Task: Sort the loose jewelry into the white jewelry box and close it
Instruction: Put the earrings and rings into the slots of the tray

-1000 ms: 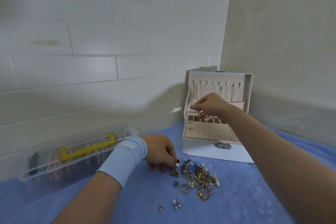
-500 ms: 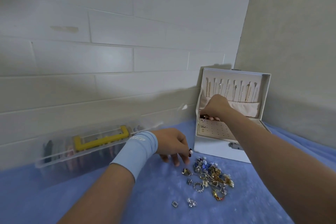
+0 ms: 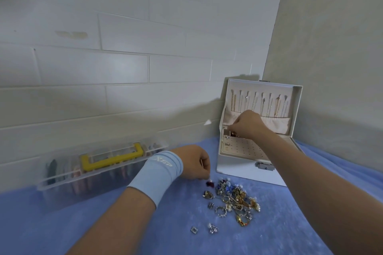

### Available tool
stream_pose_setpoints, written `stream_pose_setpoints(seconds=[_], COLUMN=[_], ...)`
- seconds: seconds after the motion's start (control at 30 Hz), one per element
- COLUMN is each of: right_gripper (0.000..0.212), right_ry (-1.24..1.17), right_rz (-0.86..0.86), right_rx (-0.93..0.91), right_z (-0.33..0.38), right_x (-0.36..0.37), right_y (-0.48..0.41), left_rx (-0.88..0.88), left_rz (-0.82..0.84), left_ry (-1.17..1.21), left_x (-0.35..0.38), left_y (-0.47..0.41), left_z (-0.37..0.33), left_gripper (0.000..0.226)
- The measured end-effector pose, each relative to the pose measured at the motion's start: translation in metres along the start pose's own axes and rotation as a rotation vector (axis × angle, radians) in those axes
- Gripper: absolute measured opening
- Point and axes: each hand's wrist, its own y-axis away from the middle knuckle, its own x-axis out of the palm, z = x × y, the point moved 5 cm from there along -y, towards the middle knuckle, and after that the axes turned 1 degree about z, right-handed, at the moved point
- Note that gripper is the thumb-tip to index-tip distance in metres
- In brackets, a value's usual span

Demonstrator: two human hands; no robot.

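Right hand (image 3: 247,124) is reached into the rear compartments of the open white square jewelry box (image 3: 238,168), fingers curled downward; whether a piece is pinched cannot be told. Left hand (image 3: 194,164) is curled, its grip likewise unclear, just beside the loose pile of gold and silver jewelry (image 3: 234,198) spread on the blue cloth (image 3: 145,234). Further left, a clear plastic case with a yellow handle (image 3: 112,160) is set.

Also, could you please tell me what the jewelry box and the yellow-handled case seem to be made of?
White jewelry box: smooth matte shell, probably faux leather over board, with a beige fabric-like lining. Yellow-handled case: translucent plastic, since its contents show through dimly.
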Motion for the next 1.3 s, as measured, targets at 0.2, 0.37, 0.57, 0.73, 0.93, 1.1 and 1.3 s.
stream_pose_setpoints(seconds=[0.2,0.37,0.57,0.73,0.93,1.1,1.3], right_gripper=[0.011,0.011,0.022,0.022,0.032,0.022,0.015], right_ry=[0.065,0.071,0.068,0.190,-0.015,-0.209,-0.331], right_rz=[0.063,0.091,0.093,0.108,0.073,0.382,0.401], right_rx=[-0.092,-0.094,-0.134,-0.165,-0.321,-0.510,-0.551], right_z=[0.002,-0.007,-0.007,-0.001,0.034,0.062,0.055], right_x=[0.004,0.006,0.001,0.003,-0.019,-0.030,-0.032], right_y=[-0.006,0.000,0.001,0.007,0.036,0.090,0.109], left_rx=[0.061,0.074,0.040,0.055,0.009,-0.015,-0.094], left_rz=[0.062,0.143,0.134,0.081,-0.027,-0.135,-0.111], left_ry=[0.006,0.013,0.011,0.041,0.382,0.832,1.252], left_x=[0.007,0.015,0.017,0.016,0.004,-0.010,-0.004], left_y=[0.001,0.000,-0.003,-0.004,-0.002,0.006,0.003], left_z=[-0.006,-0.005,-0.003,-0.005,0.007,0.011,0.008], left_gripper=[0.019,0.019,0.025,0.013,0.009,0.014,0.020])
